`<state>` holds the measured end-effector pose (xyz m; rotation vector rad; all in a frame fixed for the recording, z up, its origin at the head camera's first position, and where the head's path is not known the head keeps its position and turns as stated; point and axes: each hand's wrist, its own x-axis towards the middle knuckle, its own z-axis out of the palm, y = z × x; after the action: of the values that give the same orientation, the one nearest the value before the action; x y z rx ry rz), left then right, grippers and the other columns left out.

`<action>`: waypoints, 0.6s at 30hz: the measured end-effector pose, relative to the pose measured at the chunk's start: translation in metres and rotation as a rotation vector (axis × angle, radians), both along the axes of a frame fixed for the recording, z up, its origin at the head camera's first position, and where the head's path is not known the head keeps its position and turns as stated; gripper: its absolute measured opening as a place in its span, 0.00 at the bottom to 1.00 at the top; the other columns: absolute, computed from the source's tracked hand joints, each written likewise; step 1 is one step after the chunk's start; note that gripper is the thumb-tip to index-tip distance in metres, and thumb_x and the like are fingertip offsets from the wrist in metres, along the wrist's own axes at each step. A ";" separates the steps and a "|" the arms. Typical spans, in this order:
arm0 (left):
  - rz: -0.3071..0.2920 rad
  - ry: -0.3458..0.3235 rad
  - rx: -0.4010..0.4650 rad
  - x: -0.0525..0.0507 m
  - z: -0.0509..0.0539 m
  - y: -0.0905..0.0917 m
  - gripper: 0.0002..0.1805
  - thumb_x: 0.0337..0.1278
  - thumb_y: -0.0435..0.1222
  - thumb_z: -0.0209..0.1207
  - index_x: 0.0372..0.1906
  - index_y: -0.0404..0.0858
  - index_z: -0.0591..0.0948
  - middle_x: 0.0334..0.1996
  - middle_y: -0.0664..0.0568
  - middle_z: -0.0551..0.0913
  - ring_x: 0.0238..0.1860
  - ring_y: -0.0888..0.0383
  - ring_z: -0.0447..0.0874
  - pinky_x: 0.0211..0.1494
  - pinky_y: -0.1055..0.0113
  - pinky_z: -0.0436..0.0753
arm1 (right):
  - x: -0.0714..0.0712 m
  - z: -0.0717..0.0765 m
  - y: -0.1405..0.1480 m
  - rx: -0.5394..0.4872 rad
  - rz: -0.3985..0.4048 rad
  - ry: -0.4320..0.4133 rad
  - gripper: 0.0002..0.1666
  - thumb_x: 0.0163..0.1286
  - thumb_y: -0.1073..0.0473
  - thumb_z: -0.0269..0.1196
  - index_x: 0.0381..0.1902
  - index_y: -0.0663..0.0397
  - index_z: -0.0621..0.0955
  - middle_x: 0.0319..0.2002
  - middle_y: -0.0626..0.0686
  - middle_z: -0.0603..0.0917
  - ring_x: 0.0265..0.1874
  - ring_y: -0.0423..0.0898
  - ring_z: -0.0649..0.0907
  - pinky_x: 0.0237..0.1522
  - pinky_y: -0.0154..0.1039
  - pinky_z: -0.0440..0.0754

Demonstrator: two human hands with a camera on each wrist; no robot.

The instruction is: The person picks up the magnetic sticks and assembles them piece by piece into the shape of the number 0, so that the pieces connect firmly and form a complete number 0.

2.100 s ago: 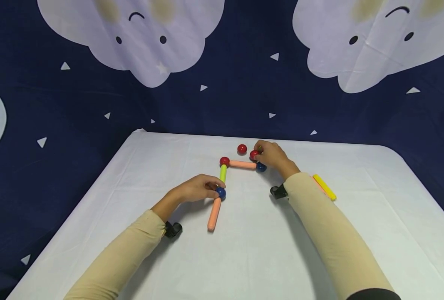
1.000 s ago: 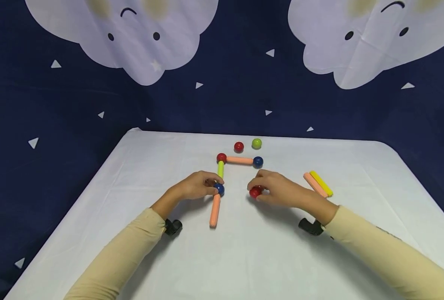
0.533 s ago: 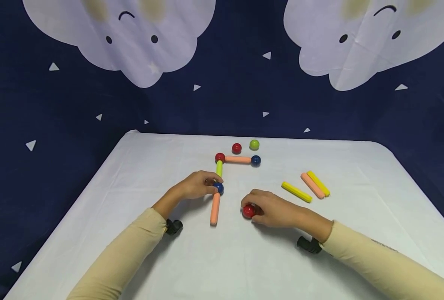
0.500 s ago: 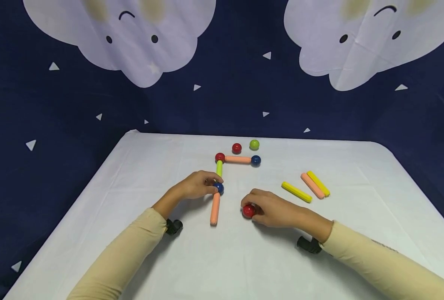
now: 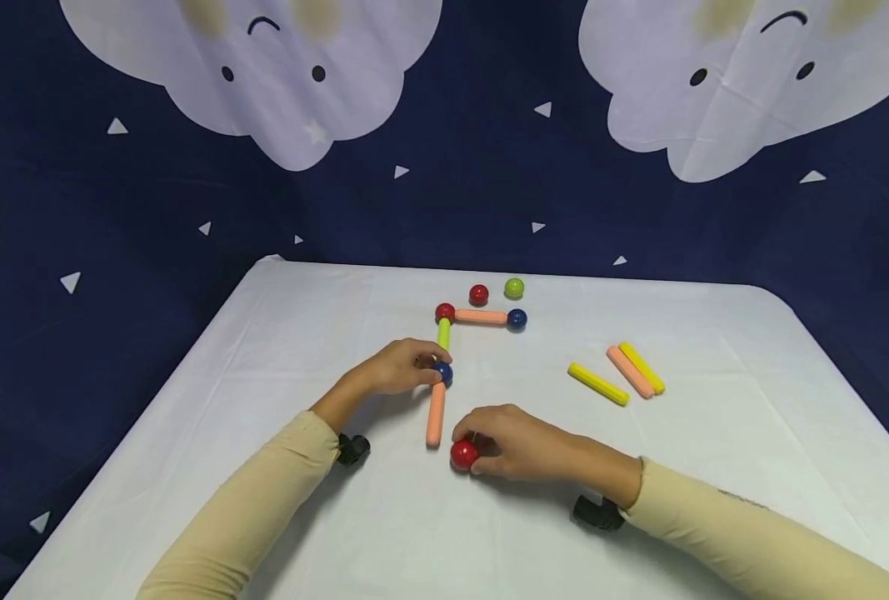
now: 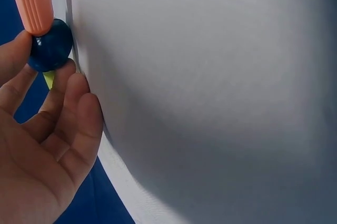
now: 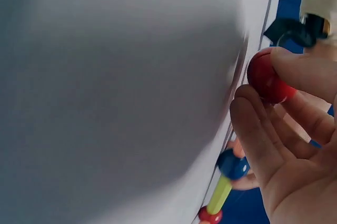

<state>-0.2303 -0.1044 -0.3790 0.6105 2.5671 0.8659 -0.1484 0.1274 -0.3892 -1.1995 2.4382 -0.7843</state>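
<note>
My left hand (image 5: pixel 402 367) pinches a blue ball (image 6: pixel 52 47) between thumb and fingers. An orange stick (image 5: pixel 435 415) runs from that ball toward me, and a lime stick (image 5: pixel 444 333) leads away from it to a red ball (image 5: pixel 445 312). Another orange stick (image 5: pixel 481 317) joins this red ball to a second blue ball (image 5: pixel 516 319) on the right. My right hand (image 5: pixel 519 442) grips a separate red ball (image 5: pixel 464 455) just above or on the cloth, close to the near end of the first orange stick. In the right wrist view, thumb and fingers surround that red ball (image 7: pixel 268 76).
Two loose balls, one red (image 5: pixel 478 294) and one green (image 5: pixel 514 288), lie near the far table edge. To the right rest a yellow stick (image 5: pixel 598 384), an orange stick (image 5: pixel 631 372) and another yellow stick (image 5: pixel 642 367). White cloth (image 5: pixel 759 417) covers the table.
My right hand has carried the red ball from the far side toward me and leftward, to the orange stick's near end. My left hand keeps its hold on the blue ball.
</note>
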 end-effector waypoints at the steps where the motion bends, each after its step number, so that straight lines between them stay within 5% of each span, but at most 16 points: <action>1: 0.002 0.000 -0.002 0.000 0.000 0.000 0.18 0.66 0.36 0.60 0.59 0.43 0.81 0.45 0.47 0.83 0.40 0.57 0.74 0.41 0.69 0.73 | 0.001 0.001 -0.003 -0.003 0.010 0.013 0.18 0.63 0.62 0.70 0.51 0.47 0.81 0.46 0.44 0.83 0.42 0.32 0.79 0.50 0.30 0.81; 8: 0.007 -0.010 0.002 0.000 -0.001 0.000 0.18 0.66 0.36 0.60 0.59 0.44 0.81 0.46 0.46 0.83 0.41 0.57 0.75 0.41 0.69 0.73 | 0.005 0.002 -0.017 -0.019 0.065 0.112 0.21 0.63 0.57 0.71 0.54 0.48 0.82 0.46 0.44 0.81 0.43 0.36 0.79 0.50 0.30 0.79; 18: 0.005 -0.025 0.007 -0.001 -0.001 -0.001 0.18 0.66 0.36 0.60 0.59 0.44 0.80 0.44 0.47 0.83 0.39 0.57 0.74 0.40 0.69 0.72 | 0.006 0.000 -0.026 0.060 0.035 0.188 0.19 0.63 0.51 0.71 0.52 0.42 0.82 0.43 0.41 0.81 0.40 0.35 0.79 0.46 0.30 0.78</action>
<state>-0.2310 -0.1050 -0.3797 0.5914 2.5454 0.8796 -0.1425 0.1017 -0.3894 -1.3438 2.5611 -0.6082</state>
